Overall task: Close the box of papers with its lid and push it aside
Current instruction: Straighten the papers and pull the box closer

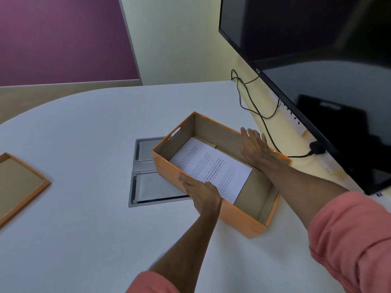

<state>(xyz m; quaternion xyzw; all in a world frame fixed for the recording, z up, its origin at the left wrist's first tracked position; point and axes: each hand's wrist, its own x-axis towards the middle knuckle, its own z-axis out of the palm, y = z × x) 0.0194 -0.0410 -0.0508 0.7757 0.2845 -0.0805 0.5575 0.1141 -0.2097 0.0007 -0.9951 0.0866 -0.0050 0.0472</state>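
An orange cardboard box point(243, 220) stands uncovered on the white table, right of centre, with printed white papers point(211, 166) lying flat inside. My left hand point(201, 193) grips the box's near long wall, fingers over the rim. My right hand point(255, 146) rests spread on the far long wall, the forearm crossing over the box. The orange lid point(21, 182) lies upside down at the table's far left edge, apart from both hands.
A grey recessed cable hatch point(146, 182) is set into the white table point(84, 229) just left of the box, partly under it. A large dark monitor point(328, 81) hangs at the right, with black cables point(249, 98) and a power strip point(325, 163) behind the box.
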